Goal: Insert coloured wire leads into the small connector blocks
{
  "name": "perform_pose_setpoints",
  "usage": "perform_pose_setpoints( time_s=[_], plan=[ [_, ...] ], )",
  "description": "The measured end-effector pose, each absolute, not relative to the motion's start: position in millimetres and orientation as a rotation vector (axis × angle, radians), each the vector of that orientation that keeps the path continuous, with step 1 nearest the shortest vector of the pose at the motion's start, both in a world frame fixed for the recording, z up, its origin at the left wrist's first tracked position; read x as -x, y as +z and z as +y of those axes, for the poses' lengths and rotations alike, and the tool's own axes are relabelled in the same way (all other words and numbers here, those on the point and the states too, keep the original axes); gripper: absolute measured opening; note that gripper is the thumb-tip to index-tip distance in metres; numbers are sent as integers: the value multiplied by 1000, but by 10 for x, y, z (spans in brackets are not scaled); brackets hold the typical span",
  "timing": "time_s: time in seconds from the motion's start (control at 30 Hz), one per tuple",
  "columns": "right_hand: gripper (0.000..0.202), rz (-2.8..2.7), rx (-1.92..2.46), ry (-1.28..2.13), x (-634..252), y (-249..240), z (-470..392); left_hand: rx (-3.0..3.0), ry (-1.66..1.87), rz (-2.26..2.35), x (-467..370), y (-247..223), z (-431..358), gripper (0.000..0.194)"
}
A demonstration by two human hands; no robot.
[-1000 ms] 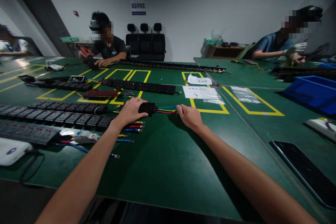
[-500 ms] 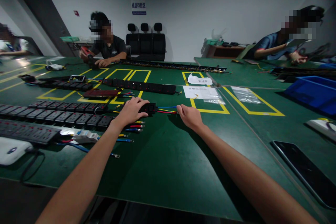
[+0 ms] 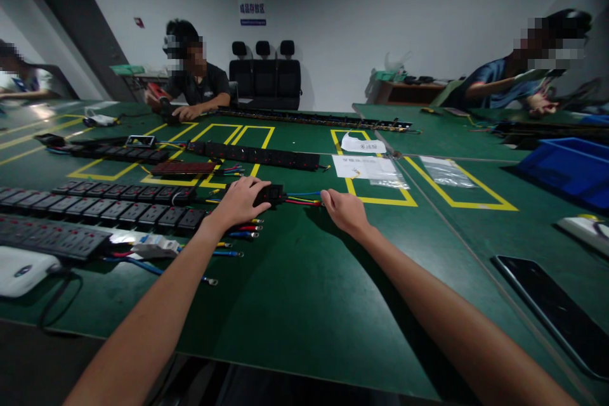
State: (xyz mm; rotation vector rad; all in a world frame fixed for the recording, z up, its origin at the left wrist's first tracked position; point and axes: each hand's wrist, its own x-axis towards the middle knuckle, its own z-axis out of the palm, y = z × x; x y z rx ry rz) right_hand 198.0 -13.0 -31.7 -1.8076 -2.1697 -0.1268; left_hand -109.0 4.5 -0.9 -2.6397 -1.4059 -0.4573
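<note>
My left hand [image 3: 242, 201] is wrapped over a short black socket module [image 3: 275, 195], whose right end sticks out past the thumb. From that end run blue, red and yellow wires [image 3: 303, 199] to the right. My right hand [image 3: 345, 209] is closed on the far ends of these wires, and its fingers hide the tips. The wires look fairly straight between the two hands. Under and left of my left forearm lie rows of black socket strips [image 3: 124, 213], with coloured wires ending in ring terminals [image 3: 250, 235] beside my left wrist.
A smartphone [image 3: 547, 311] lies at the right, below a blue bin [image 3: 566, 168]. Paper sheets [image 3: 356, 167] and a plastic bag [image 3: 447, 172] rest beyond my right hand. A long black socket strip [image 3: 257, 155] lies farther back. Co-workers sit across the table.
Both hands stay in almost the same place with the same hold on the module and wires. The view has shifted very slightly.
</note>
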Motion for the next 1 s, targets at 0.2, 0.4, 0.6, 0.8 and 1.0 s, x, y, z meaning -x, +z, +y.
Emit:
perform_pose_setpoints(
  time_s=[0.2, 0.4, 0.6, 0.8, 1.0],
  plan=[
    [53, -2169, 1818, -117, -1980, -331, -119, 2637, -457, -1420, 1051, 11, 23, 53],
    [53, -2165, 1809, -101, -1979, -325, -122, 2618, -445, -1395, 1000, 18, 7, 43],
    [52, -2163, 1813, -115, -1981, -318, -127, 2610, -419, -1386, 978, -65, 49, 41],
    [52, -2170, 1831, -116, -1973, -301, -130, 2636, -430, -1333, 1014, -95, 64, 47],
    [52, -2150, 1806, -116, -1979, -317, -125, 2646, -406, -1282, 1032, -66, 49, 48]
  ],
)
